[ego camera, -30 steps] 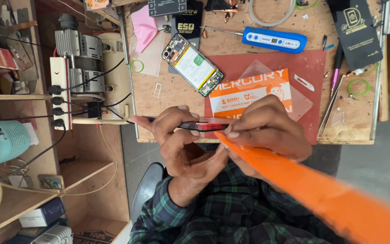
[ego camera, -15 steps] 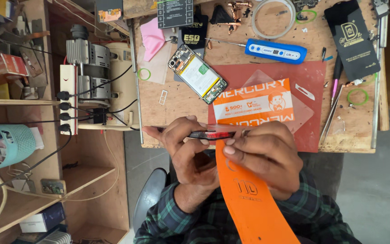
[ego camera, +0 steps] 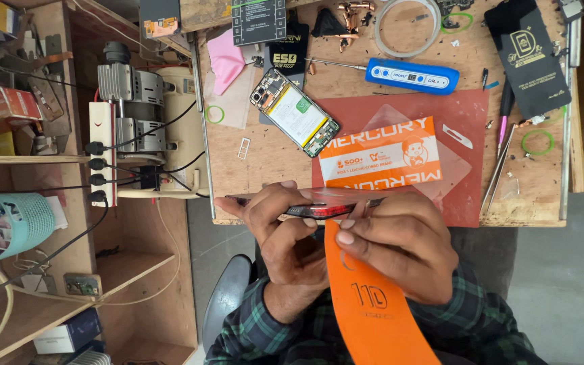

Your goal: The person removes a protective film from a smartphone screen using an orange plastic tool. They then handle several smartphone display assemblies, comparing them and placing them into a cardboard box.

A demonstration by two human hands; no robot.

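Together, both hands (ego camera: 346, 236) pinch a thin phone panel (ego camera: 312, 204) above an orange strip (ego camera: 373, 304).

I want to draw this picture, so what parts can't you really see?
Head view:
- The flat dark panel shows only its edge; both hands cover the rest.
- The left hand has its palm side turned away.
- The orange strip is cut off by the bottom edge, and the right hand covers its top.
- The tiny bits by the tweezers are too small.
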